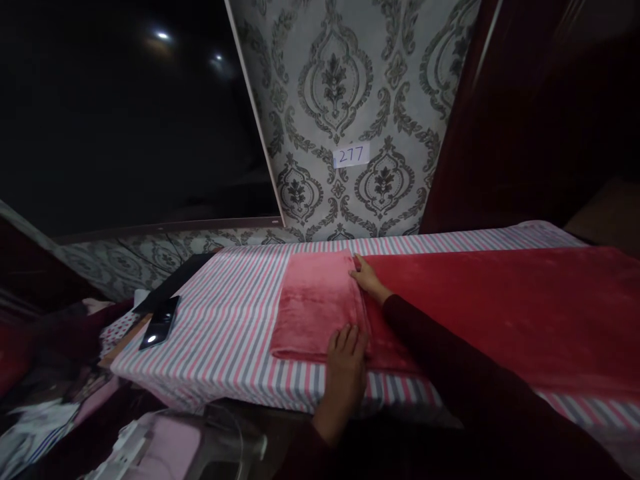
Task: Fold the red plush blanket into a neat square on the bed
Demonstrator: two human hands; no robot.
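A red plush blanket (480,307) lies spread along a bed or table covered with a striped cloth. Its left end is folded over into a lighter pinkish-red panel (315,300). My left hand (346,363) rests with fingers stretched out on the near edge of this panel, close to its right corner. Farther back, my right hand (369,277) touches the panel's right edge near the far corner, thumb and forefinger apart. Both sleeves are dark.
Pink, white and grey striped cloth (225,313) covers the surface. A phone (161,323) lies at its left edge beside a black flat object (175,283). Behind are a large dark screen (130,120) and a patterned wall with a "277" paper (351,155). Clothes (40,427) lie lower left.
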